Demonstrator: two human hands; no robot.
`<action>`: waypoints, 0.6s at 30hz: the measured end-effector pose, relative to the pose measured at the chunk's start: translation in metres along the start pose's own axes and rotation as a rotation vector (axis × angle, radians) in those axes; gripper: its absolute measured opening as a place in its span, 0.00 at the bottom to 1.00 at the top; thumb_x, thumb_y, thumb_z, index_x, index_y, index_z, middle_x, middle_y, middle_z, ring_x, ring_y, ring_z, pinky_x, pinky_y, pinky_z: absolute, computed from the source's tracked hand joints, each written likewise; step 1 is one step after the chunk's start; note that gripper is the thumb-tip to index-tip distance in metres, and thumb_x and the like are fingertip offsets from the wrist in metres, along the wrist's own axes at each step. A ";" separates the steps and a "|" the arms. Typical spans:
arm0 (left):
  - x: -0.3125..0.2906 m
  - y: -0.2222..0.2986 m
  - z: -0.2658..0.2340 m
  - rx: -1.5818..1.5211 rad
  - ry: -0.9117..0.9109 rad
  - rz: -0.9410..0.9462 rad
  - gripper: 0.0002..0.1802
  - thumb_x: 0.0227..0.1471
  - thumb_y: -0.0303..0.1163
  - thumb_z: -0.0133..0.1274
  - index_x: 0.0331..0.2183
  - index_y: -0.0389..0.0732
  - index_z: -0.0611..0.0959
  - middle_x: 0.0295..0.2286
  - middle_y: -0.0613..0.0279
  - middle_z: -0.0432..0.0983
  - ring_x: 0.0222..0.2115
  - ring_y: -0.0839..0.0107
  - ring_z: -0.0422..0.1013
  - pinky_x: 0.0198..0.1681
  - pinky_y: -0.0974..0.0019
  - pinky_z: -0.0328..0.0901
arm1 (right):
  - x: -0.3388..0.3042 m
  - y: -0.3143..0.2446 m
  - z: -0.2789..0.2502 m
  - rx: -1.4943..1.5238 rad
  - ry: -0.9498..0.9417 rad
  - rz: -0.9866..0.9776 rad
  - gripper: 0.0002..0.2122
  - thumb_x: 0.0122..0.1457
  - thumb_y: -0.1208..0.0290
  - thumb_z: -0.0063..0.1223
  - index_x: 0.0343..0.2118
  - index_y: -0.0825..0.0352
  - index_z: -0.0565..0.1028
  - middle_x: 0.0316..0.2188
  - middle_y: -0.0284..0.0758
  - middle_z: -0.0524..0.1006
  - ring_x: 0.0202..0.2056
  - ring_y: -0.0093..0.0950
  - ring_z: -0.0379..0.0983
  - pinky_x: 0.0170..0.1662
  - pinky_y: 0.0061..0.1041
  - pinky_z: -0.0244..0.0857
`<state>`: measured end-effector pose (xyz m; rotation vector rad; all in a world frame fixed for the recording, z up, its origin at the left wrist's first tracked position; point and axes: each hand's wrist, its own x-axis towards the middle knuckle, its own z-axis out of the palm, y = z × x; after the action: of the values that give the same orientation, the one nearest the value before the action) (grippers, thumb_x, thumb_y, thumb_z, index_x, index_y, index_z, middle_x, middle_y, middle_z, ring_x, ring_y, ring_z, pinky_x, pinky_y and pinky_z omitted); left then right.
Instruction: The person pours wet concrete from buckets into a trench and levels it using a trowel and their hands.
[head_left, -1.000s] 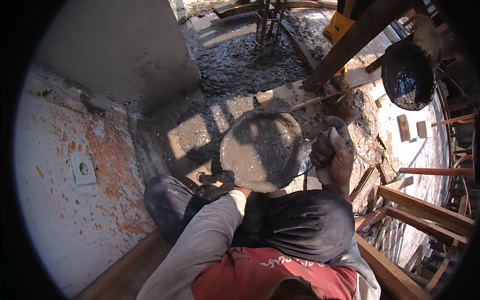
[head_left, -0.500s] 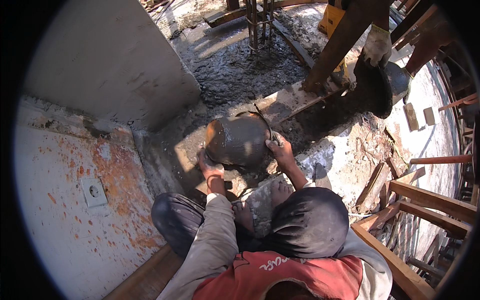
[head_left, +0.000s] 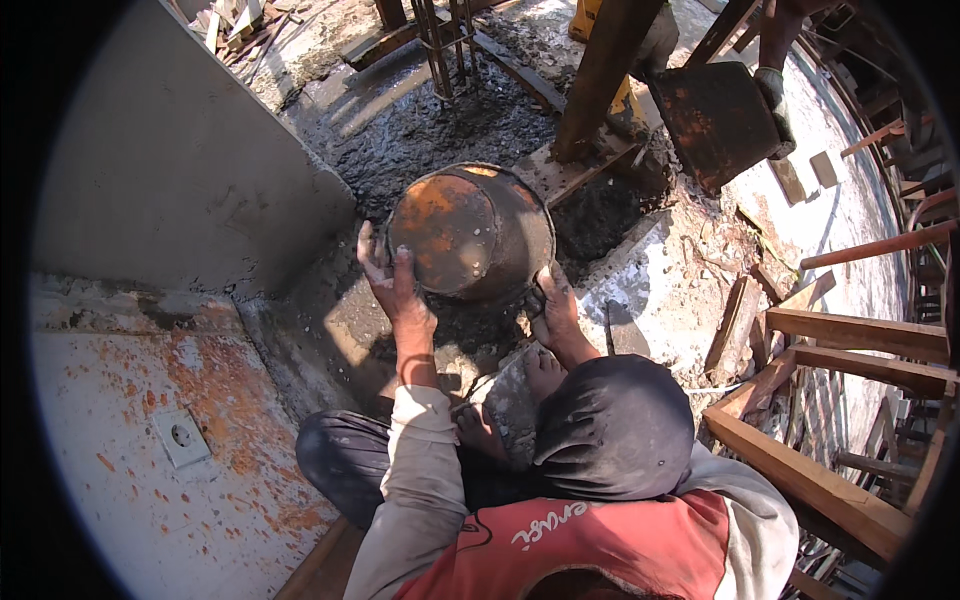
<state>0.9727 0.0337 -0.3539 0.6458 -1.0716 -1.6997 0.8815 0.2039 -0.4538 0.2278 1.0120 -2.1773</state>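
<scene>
A mortar-smeared bucket (head_left: 440, 235) is tipped over in front of me, its orange-stained round base facing up toward me. My left hand (head_left: 397, 290) is at its left side, thumb against the bucket and fingers spread along the edge. At the lower right, my right hand (head_left: 560, 318) grips near the rim. What lies under the bucket and in its mouth is hidden. Wet grey mortar (head_left: 400, 125) covers the ground beyond it.
Another person's gloved hand (head_left: 776, 112) holds a second dark bucket (head_left: 715, 125) at the far right. Steel bars (head_left: 446, 50) stand upright behind the mortar. A wooden post (head_left: 605, 75) leans nearby. Left is a grey plastered wall (head_left: 180, 150); a timber frame (head_left: 800, 480) stands at right.
The bucket in my hands has turned so its base now faces up toward me. My left hand has moved up along its side. The other person's bucket has swung leftward and shows its base.
</scene>
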 end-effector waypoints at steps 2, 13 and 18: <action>-0.002 -0.040 -0.051 0.034 0.041 -0.112 0.31 0.54 0.24 0.48 0.59 0.35 0.61 0.54 0.50 0.64 0.54 0.63 0.62 0.59 0.59 0.55 | 0.007 0.032 -0.028 -0.137 0.114 0.158 0.21 0.64 0.66 0.47 0.59 0.64 0.62 0.46 0.36 0.73 0.43 0.28 0.73 0.44 0.31 0.70; -0.009 -0.007 0.013 0.250 -0.075 0.133 0.28 0.56 0.28 0.46 0.57 0.34 0.62 0.54 0.49 0.64 0.53 0.60 0.65 0.57 0.57 0.61 | 0.006 -0.007 0.004 -0.088 0.077 0.033 0.22 0.66 0.62 0.43 0.60 0.65 0.62 0.52 0.38 0.70 0.53 0.29 0.66 0.56 0.32 0.60; 0.007 -0.055 -0.052 0.146 0.170 -0.223 0.26 0.55 0.28 0.47 0.55 0.34 0.67 0.53 0.52 0.65 0.54 0.61 0.63 0.57 0.58 0.59 | 0.027 0.027 -0.020 -0.203 0.003 -0.210 0.21 0.66 0.68 0.42 0.60 0.71 0.62 0.56 0.45 0.68 0.56 0.32 0.65 0.60 0.30 0.56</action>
<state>0.9869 0.0151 -0.4265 1.0172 -1.0392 -1.7290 0.8768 0.1923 -0.4950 0.0308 1.2992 -2.2385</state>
